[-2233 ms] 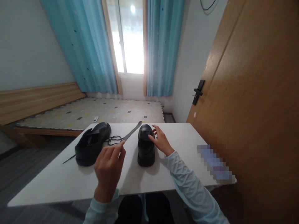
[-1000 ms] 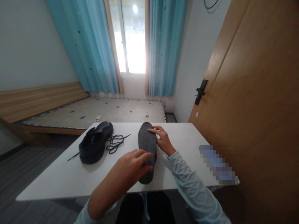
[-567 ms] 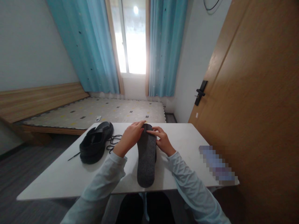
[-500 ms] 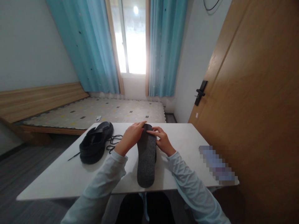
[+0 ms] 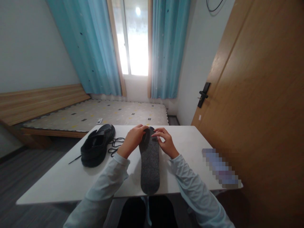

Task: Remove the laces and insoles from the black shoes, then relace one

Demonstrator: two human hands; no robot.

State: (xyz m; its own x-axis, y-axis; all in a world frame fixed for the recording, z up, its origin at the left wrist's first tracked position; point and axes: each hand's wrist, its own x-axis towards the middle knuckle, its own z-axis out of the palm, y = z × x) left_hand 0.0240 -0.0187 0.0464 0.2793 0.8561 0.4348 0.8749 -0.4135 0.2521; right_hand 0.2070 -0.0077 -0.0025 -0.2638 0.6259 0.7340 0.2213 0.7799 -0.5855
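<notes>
A dark grey felt insole (image 5: pixel 149 164) lies lengthwise over a black shoe that it almost wholly hides, in the middle of the white table (image 5: pixel 59 180). My left hand (image 5: pixel 133 139) and my right hand (image 5: pixel 165 141) both pinch the insole's far end from either side. A second black shoe (image 5: pixel 96 145) stands to the left, unlaced, with its tongue open. A loose black lace (image 5: pixel 116 144) lies coiled between that shoe and my left hand.
A blurred-out flat object (image 5: pixel 219 167) lies near the table's right edge. A wooden door (image 5: pixel 261 95) stands close on the right. Behind the table are a low bed (image 5: pixel 95 114) and a window with blue curtains (image 5: pixel 166 47).
My left hand carried the insole over the right-hand shoe, laid it on top and moved up to its far end. The insole has since slid a little toward me.
</notes>
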